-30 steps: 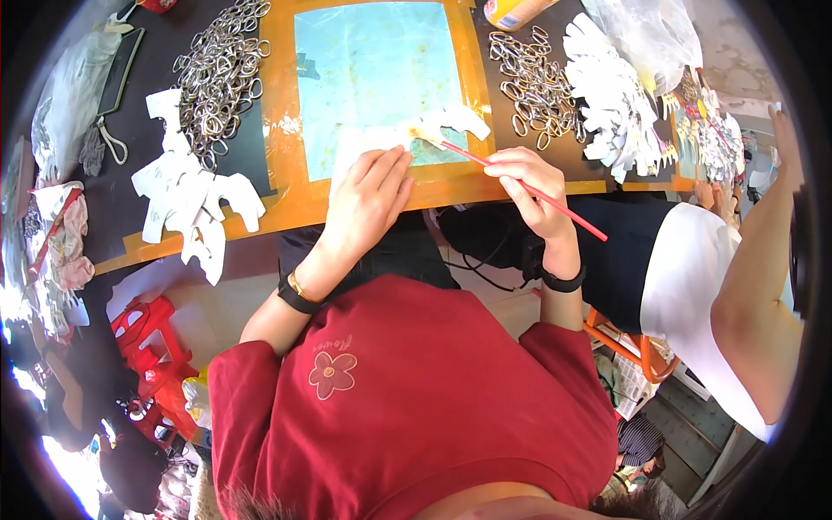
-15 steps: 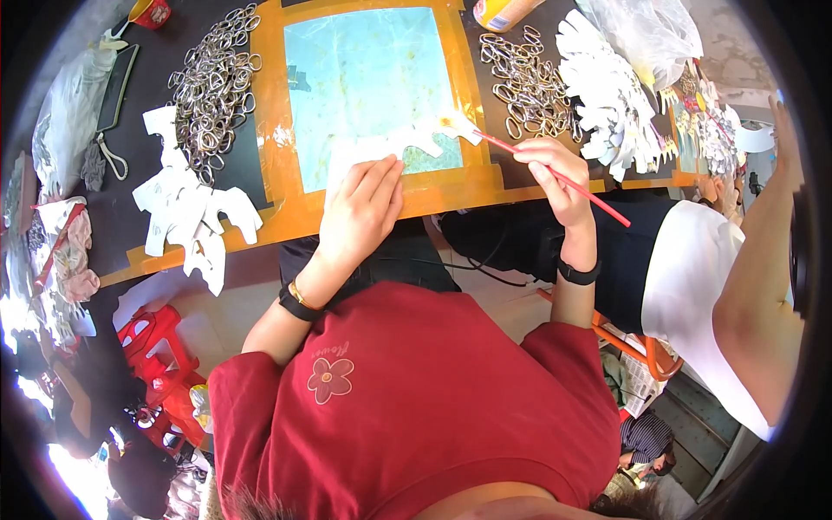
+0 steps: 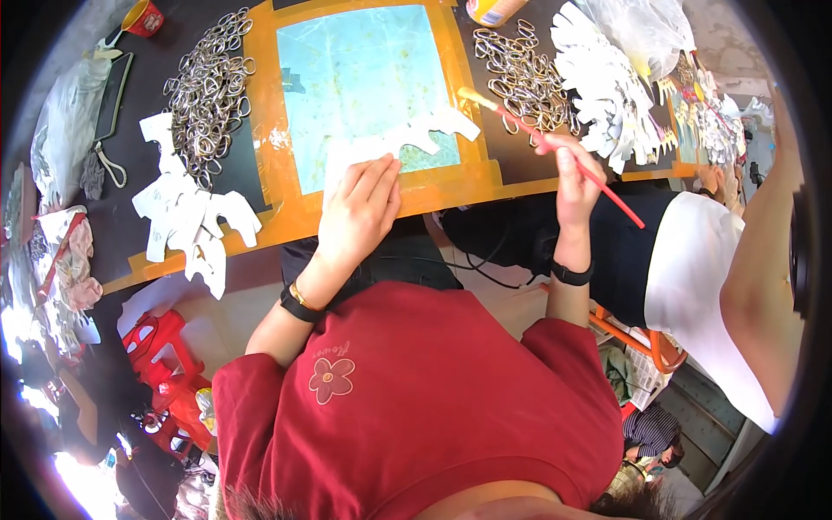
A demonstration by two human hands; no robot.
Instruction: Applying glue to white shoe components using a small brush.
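A pale blue sheet (image 3: pixel 364 78), edged with orange-brown tape (image 3: pixel 478 178), covers the tabletop in front of me. Along its near edge lies a white cut-out piece (image 3: pixel 420 136) with a notched outline. My left hand (image 3: pixel 362 206) rests flat on the piece's left end, fingers stretched out and hiding part of it. To the right, my right hand (image 3: pixel 572 178) is closed around a red-handled paintbrush (image 3: pixel 520 124). The brush's yellowish bristles are raised off the white piece, over the tape on the right.
Metal rings lie in a left heap (image 3: pixel 210 91) and a right heap (image 3: pixel 524 78). White cut-outs are piled at left (image 3: pixel 186 208) and right (image 3: pixel 598 91). A red cup (image 3: pixel 142 17) and a yellow can (image 3: pixel 496 10) stand farther back. Another person's white garment (image 3: pixel 698 251) is close on my right.
The paintbrush has lifted off the white piece's right end and moved up and to the right with my right hand. My left hand has stayed in place on the piece.
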